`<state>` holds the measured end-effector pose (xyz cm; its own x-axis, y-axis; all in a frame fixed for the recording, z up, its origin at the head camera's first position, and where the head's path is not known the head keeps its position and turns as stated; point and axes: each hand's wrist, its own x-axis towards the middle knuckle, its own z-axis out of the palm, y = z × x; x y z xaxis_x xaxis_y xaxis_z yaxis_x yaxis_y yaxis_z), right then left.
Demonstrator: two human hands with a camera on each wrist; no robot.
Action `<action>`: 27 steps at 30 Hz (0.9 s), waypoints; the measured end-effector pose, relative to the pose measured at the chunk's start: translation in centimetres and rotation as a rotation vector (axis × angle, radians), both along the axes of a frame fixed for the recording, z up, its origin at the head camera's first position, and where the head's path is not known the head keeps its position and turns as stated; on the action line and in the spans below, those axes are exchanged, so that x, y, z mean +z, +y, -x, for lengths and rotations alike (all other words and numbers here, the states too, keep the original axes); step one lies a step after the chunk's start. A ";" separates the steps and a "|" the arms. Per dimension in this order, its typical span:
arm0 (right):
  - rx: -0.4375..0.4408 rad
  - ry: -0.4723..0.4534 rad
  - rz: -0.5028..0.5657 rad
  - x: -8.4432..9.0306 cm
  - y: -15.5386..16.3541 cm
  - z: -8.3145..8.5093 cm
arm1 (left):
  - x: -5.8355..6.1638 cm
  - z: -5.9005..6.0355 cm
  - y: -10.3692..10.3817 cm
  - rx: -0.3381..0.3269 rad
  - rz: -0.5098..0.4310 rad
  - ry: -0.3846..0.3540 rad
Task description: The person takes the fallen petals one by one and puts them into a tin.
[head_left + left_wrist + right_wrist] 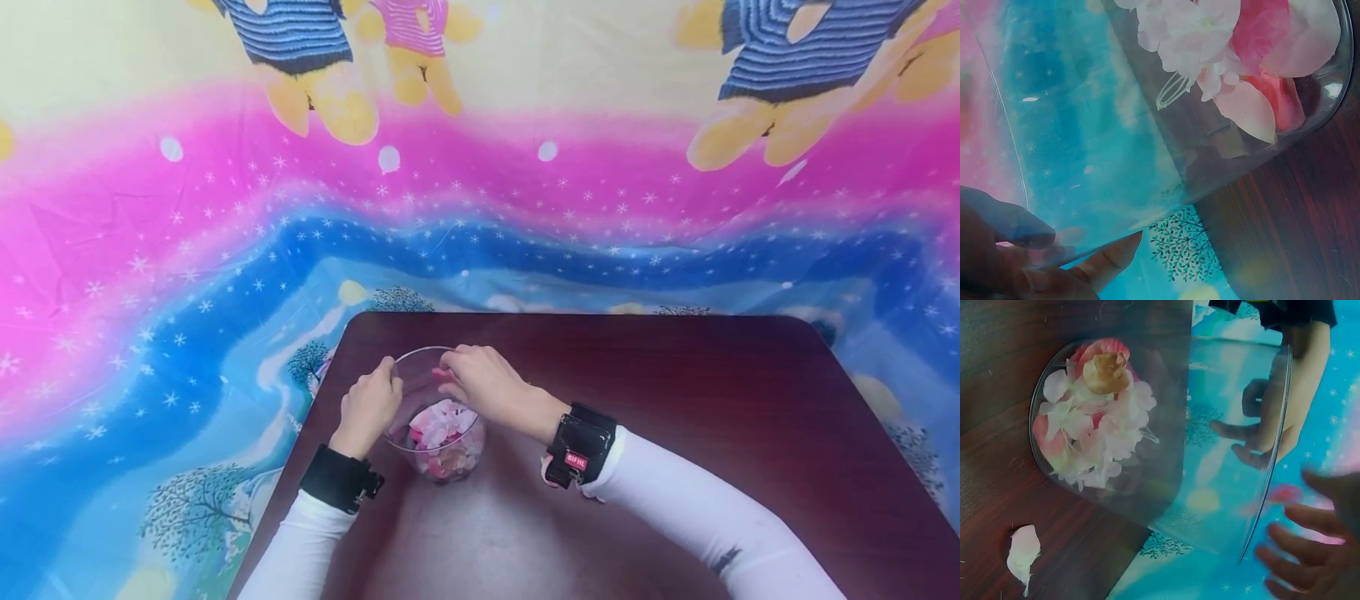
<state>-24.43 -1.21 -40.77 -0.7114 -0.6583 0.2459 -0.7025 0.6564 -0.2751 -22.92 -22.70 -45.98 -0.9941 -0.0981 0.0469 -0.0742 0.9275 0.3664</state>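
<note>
A clear glass bowl (480, 442) stands on the table, with pink and white flower petals (442, 423) heaped in its bottom. My left hand (371, 407) grips the bowl's wall at the left side of the rim, fingers and thumb on either face of the glass. Over the right part of the rim is my right hand (483, 379), its fingers spread and loosely bent. A bright pink petal (1285, 492) shows blurred just off the right fingertips. Among the petals in the right wrist view is a tan, rose-like piece (1107, 372).
A pale petal (1024, 553) lies on the dark wooden table (675, 400) outside the bowl. Behind the table hangs a colourful printed cloth (525, 183). Black straps with cameras (581, 446) sit on both wrists.
</note>
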 end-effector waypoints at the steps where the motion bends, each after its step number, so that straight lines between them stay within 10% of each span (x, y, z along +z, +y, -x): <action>1: -0.008 -0.025 -0.050 -0.1 0.1 0.0 | 0.0 0.0 0.0 -0.002 0.000 -0.003; 6: -0.007 -0.142 -0.220 -0.2 0.7 -0.3 | 0.1 0.0 0.1 0.003 0.006 -0.016; 27: -0.074 -0.179 -0.161 0.1 5.1 1.0 | 0.1 0.0 -0.1 -0.001 0.004 -0.001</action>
<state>-25.48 3.92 -40.68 -0.7818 -0.6235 0.0075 -0.6005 0.7496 -0.2785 -22.97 -22.79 -45.91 -0.9942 -0.0967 0.0463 -0.0735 0.9290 0.3628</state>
